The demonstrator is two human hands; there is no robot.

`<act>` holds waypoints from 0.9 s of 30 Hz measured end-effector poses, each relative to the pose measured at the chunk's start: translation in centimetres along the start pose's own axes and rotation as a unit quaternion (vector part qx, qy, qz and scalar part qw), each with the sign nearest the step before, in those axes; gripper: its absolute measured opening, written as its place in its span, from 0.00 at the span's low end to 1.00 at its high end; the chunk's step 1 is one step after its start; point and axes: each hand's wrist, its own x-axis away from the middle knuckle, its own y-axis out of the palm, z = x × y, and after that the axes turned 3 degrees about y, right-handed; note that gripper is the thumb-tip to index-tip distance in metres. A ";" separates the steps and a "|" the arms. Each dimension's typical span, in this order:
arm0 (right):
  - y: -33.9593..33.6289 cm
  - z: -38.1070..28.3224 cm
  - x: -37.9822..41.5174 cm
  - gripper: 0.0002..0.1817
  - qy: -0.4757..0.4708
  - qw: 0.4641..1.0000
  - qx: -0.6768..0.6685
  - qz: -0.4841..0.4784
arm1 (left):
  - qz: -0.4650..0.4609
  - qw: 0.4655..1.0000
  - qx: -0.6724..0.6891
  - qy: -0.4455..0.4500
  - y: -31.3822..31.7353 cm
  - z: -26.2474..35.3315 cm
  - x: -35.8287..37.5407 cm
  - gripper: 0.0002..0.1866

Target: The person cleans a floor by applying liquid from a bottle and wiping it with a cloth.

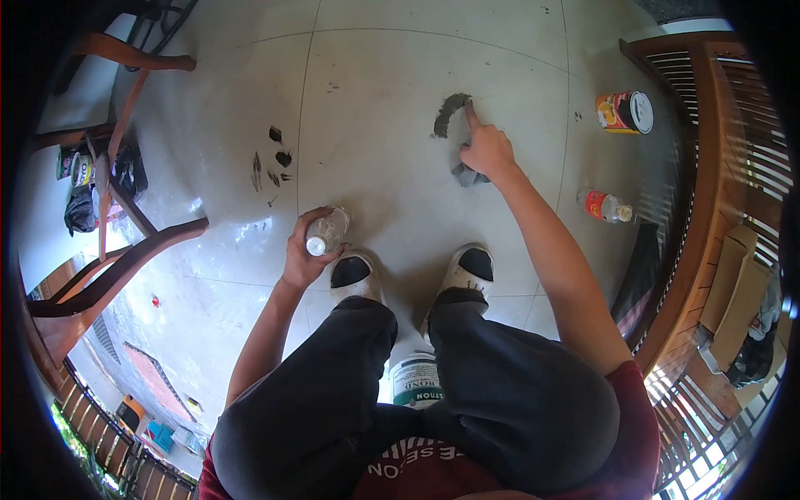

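My left hand (303,250) grips a clear plastic bottle (327,232) with a white cap, held just above my left shoe. My right hand (486,150) reaches forward to the tiled floor, index finger stretched out and touching a grey smear of paste (448,113). A lump of the same grey paste (467,176) sits under the heel of that hand, whose other fingers are curled in. I am crouched, knees and white shoes (467,268) in view below.
A white tub (415,379) stands between my legs. A red-and-yellow can (625,112) and a small red-labelled bottle (606,206) lie on the floor at right, beside a wooden slatted bench (708,167). Dark marks (277,158) dot the tile. Wooden chair legs (125,250) are at left.
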 end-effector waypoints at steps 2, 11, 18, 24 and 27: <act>-0.4 0.0 0.0 0.57 0.014 1.000 -0.020 0.001 | 0.004 1.000 0.005 0.005 0.1 -0.2 0.0 0.41; -1.4 0.4 -1.1 0.56 -0.026 0.999 0.003 -0.032 | 0.001 1.000 0.008 0.000 0.0 -0.5 0.1 0.41; -1.1 -1.0 -0.2 0.53 -0.046 0.998 0.038 -0.023 | -0.001 1.000 0.000 0.001 0.0 -0.4 0.1 0.41; -1.3 -1.3 -0.3 0.53 -0.028 0.999 0.019 -0.015 | -0.002 1.000 0.009 -0.016 0.0 -0.2 0.2 0.40; -0.9 -0.7 0.3 0.52 -0.061 0.997 0.039 -0.022 | -0.002 1.000 0.014 -0.005 0.0 -0.3 0.1 0.40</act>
